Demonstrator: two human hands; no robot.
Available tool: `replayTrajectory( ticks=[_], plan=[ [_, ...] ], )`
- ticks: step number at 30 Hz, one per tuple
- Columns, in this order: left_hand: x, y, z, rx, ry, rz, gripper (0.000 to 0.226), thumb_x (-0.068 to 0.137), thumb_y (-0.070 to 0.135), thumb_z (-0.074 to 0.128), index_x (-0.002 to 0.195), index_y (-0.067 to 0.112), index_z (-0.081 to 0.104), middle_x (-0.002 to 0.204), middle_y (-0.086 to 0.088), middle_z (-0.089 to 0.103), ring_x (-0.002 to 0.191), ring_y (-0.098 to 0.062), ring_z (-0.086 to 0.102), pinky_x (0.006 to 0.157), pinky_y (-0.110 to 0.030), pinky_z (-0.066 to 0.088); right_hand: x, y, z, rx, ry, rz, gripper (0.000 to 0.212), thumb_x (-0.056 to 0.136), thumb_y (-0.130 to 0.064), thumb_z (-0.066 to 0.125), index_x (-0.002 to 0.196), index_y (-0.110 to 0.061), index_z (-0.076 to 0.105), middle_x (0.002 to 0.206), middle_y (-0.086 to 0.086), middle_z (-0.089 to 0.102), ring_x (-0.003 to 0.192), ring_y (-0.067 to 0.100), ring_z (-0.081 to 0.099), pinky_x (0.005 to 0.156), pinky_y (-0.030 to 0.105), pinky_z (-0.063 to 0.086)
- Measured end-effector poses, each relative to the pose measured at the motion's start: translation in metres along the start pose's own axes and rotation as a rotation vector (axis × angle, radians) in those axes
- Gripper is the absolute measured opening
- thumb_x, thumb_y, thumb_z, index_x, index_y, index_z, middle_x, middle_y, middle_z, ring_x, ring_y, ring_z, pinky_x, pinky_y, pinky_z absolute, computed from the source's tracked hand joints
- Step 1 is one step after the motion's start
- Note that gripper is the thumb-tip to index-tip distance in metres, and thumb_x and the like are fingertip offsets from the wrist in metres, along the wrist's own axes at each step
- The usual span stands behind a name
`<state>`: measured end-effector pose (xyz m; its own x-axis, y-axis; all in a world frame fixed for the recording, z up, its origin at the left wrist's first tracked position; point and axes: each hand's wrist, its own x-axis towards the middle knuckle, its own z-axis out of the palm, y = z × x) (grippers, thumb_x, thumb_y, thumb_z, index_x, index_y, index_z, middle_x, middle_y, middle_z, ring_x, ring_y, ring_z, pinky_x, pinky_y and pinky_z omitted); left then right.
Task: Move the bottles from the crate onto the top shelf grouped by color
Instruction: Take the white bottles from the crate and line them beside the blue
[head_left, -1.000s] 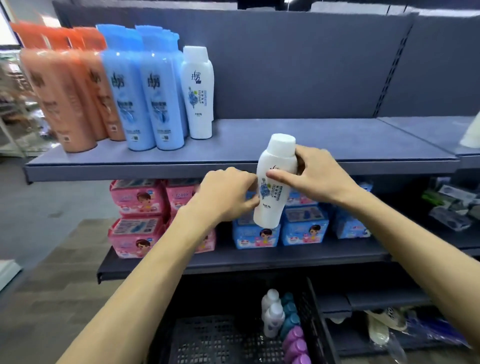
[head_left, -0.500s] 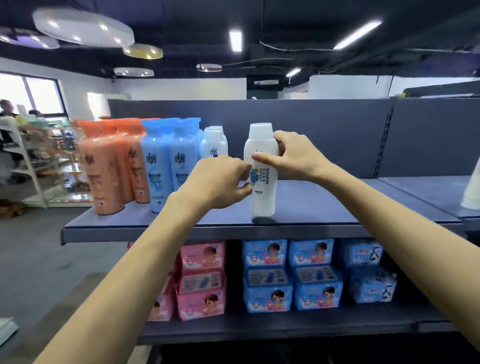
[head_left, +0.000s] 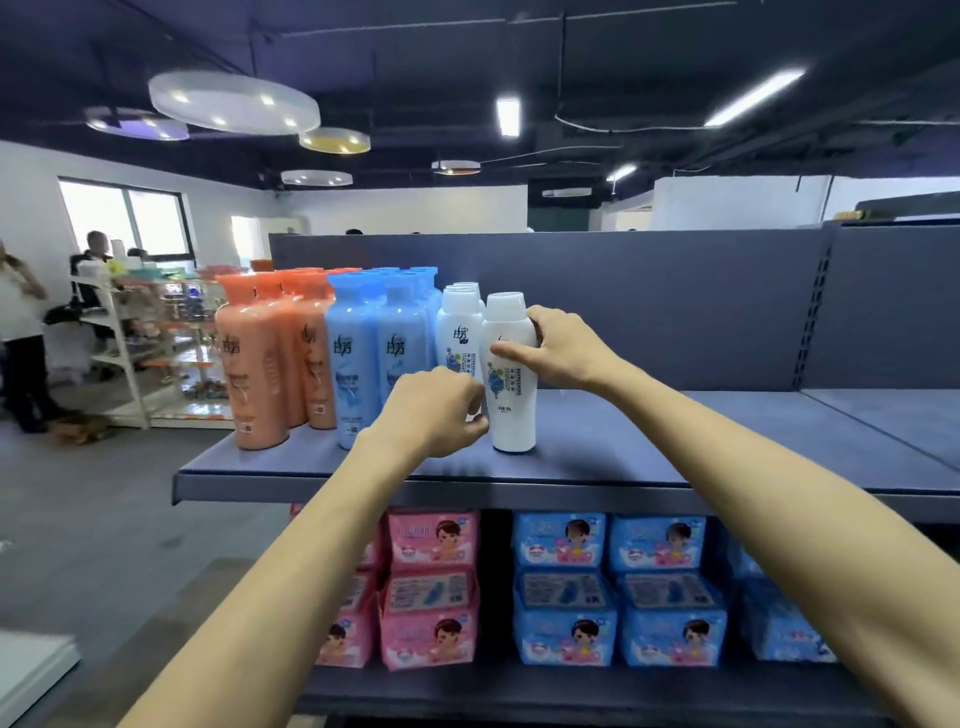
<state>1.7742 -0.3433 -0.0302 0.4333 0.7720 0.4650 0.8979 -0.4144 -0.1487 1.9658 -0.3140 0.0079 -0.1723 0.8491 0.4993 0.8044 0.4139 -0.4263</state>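
Nearest, on the lower shelf (head_left: 519, 693), sit pink packs (head_left: 431, 587) and blue packs (head_left: 613, 587). Above, on the grey top shelf (head_left: 649, 457), the right hand (head_left: 563, 348) grips the upper part of a white bottle (head_left: 513, 405) standing upright just right of the other white bottles (head_left: 457, 332). The left hand (head_left: 434, 410) is curled at its base; whether it touches cannot be told. Left of them stand blue bottles (head_left: 363, 353) and orange bottles (head_left: 260, 364). Beyond are a white rack (head_left: 124, 332), a window (head_left: 124, 218) and round ceiling lamps (head_left: 234, 101).
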Motion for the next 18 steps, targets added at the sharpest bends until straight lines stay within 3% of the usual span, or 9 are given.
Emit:
replayTrajectory(
  ticks=[4,8,12,18],
  plan=[
    [-0.007,-0.012,0.007,0.003,0.002,-0.039,0.017,0.087,0.04,0.053,0.082,0.024,0.055,0.089,0.0,0.065,0.079,-0.024,0.055,0.065,-0.03,0.039,0.003,0.01,0.014,0.127,0.03,0.058,0.046,0.084,-0.056,0.069,0.109,-0.019,0.062,0.103,-0.002,0.068,0.093,0.018,0.067,0.076,0.041,0.06],
    [-0.012,-0.02,0.014,-0.005,-0.011,-0.058,0.014,0.084,0.036,0.052,0.077,0.023,0.053,0.084,0.0,0.065,0.076,-0.025,0.055,0.062,-0.029,0.036,-0.007,0.015,0.02,0.26,-0.03,0.095,0.042,0.081,-0.048,0.077,0.109,-0.018,0.064,0.099,-0.005,0.071,0.084,0.011,0.07,0.06,0.027,0.06],
    [-0.012,-0.025,0.025,-0.001,-0.037,-0.058,0.015,0.082,0.034,0.052,0.079,0.021,0.059,0.085,0.0,0.066,0.076,-0.026,0.059,0.061,-0.028,0.039,-0.024,0.025,0.04,0.144,-0.163,0.168,0.04,0.073,-0.038,0.086,0.101,-0.015,0.068,0.091,-0.002,0.075,0.069,0.012,0.073,0.073,0.034,0.062],
    [-0.007,-0.03,0.029,0.003,-0.02,-0.047,0.017,0.084,0.038,0.052,0.083,0.023,0.06,0.088,0.0,0.066,0.08,-0.026,0.06,0.063,-0.029,0.039,-0.016,0.019,0.059,0.105,-0.151,0.164,0.042,0.071,-0.043,0.086,0.098,-0.015,0.07,0.094,0.0,0.075,0.079,0.015,0.069,0.075,0.032,0.058]
  ],
)
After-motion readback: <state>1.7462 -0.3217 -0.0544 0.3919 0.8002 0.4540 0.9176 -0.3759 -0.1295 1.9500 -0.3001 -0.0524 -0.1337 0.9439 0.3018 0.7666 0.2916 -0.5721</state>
